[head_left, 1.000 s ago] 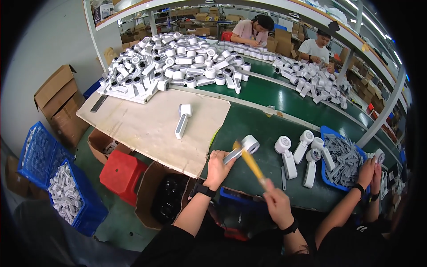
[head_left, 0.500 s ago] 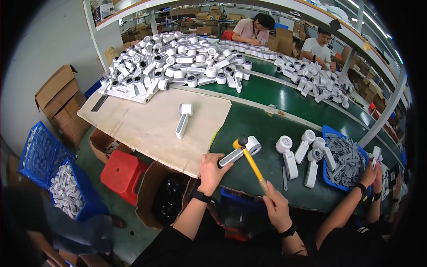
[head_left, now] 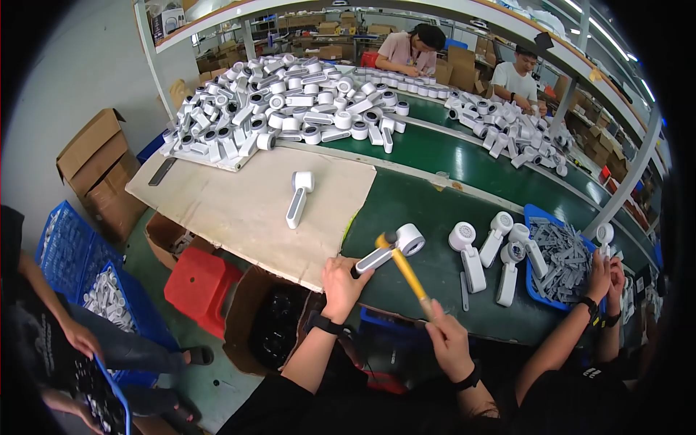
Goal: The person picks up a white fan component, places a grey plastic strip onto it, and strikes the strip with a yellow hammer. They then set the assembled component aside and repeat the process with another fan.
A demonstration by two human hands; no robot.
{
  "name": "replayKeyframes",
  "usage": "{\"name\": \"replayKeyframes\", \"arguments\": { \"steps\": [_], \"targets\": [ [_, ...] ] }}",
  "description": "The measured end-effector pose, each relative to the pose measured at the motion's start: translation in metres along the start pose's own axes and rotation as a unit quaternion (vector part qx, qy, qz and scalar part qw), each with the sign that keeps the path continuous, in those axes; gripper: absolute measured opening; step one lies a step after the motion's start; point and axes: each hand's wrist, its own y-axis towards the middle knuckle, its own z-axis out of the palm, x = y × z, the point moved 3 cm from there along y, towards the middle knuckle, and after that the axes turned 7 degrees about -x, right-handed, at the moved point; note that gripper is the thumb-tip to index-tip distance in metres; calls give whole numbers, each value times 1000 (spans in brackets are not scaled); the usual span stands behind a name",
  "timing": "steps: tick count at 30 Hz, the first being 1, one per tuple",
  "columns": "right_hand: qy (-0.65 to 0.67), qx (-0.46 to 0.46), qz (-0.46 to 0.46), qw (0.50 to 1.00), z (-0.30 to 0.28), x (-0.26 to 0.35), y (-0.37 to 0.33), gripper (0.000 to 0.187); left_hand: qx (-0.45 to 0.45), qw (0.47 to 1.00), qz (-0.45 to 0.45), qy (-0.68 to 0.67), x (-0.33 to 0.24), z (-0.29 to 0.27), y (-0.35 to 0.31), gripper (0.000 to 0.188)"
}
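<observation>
On the green table lies a white handheld device point(head_left: 411, 240) with a round head and a grey strip along its handle. My left hand point(head_left: 343, 284) is closed around the lower end of that handle. A hammer point(head_left: 407, 273) with a yellow shaft is gripped in my right hand point(head_left: 451, 341). Its dark-tipped head overlaps the upper part of the device's handle; whether it touches cannot be told. Another such device point(head_left: 298, 199) lies alone on the beige board point(head_left: 239, 199). Right of the hammer, several more devices point(head_left: 472, 264) lie beside a loose grey strip point(head_left: 465, 291).
A blue tray point(head_left: 533, 290) of grey strips stands by a co-worker's hands point(head_left: 605, 279) at right. A large pile of devices point(head_left: 290, 101) fills the back left. Below the board are a red stool point(head_left: 199, 290) and a cardboard box point(head_left: 243, 319). A person point(head_left: 80, 337) carries a blue-rimmed container at left.
The hammer head has shifted slightly left and down over the handle. At left, a person with a blue-rimmed container has moved further into view. The co-worker's device at right has risen slightly.
</observation>
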Motion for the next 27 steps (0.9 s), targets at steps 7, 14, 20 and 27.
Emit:
{"name": "replayKeyframes", "arguments": {
  "steps": [7,14,20,27],
  "targets": [
    [-5,-15,59,998,-5,-17,11,49,49,997,-13,57,-4,0,6,26],
    [8,-39,76,996,-9,-32,5,50,93,993,69,-35,-13,22,48,37],
    [35,-134,134,981,-45,-48,-39,51,20,994,72,75,23,8,97,36],
    [64,-216,238,945,-74,-72,-93,53,-139,925,11,353,66,31,116,48]
  ]
}}
